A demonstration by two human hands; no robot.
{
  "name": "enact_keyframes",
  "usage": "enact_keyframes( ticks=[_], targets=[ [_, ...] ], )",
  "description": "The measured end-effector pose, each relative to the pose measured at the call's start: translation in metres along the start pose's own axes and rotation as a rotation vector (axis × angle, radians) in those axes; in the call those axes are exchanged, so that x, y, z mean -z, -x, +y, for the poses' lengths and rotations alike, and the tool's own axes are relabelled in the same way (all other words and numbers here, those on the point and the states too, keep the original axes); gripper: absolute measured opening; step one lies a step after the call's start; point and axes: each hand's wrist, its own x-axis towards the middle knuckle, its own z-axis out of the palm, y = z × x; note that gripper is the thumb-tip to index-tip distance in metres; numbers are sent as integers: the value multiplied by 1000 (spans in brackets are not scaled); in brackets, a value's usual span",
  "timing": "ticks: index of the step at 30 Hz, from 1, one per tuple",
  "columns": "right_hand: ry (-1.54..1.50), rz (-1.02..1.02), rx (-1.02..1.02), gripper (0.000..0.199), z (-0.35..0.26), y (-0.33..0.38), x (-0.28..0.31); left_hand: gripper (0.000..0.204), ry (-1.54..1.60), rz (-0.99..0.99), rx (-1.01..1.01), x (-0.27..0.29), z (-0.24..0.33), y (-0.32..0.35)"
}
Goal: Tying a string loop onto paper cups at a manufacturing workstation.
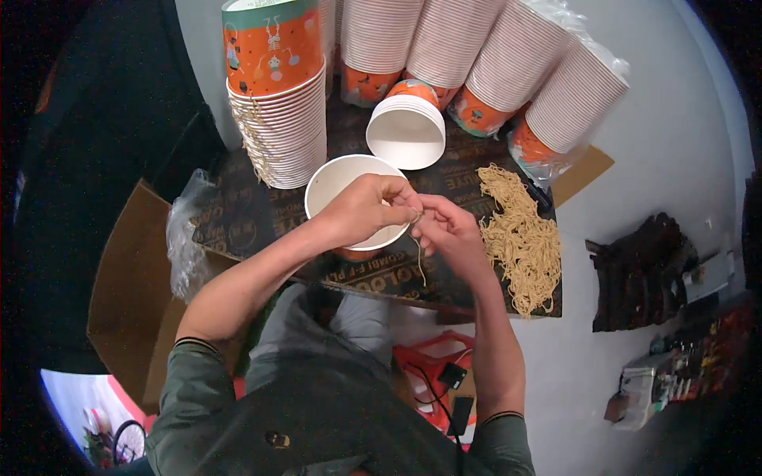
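Observation:
Over the near right rim of a white paper tub (324, 189), my left hand (367, 208) and my right hand (451, 232) meet fingertip to fingertip. Both are closed in a pinch on a thin tan cord (422, 268), whose loose end dangles below them. Whether the cord passes through the tub's wall is hidden by my fingers. The tub stands upright near the table's front edge, its inside partly covered by my left hand. To the right of my right hand lies a tangled heap of tan cords (520, 254).
At the left rises a nested stack of orange-and-white tubs (278, 131), cords hanging along its rims. Tubs lie on their side (406, 131) behind the working tub. Several tall wrapped stacks (520, 55) line the back. A dark printed board (262, 218) forms the tabletop; a cardboard box (127, 278) stands left.

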Motion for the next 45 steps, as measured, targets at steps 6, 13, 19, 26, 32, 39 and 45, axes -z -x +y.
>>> enact_keyframes(
  ticks=[6,13,19,26,32,39,45],
  targets=[
    [111,-15,33,22,-8,-6,16,12,61,-44,30,-1,-3,0],
    [258,68,250,26,-57,-33,5,14,306,-159,210,0,-4,-6],
    [193,351,209,21,-17,-17,10,20,343,-233,214,-1,-6,-10],
    [-30,160,1,21,4,31,-4,13,295,-207,134,-3,-3,-8],
    [-70,127,-29,21,12,31,3,9,223,-137,41,-12,-7,-8],
    [-185,80,-43,12,24,28,1,9,11,-96,-42,-15,2,-4],
    [-380,33,-52,8,34,30,3,11,76,-159,10,-14,3,-6]
  ],
)
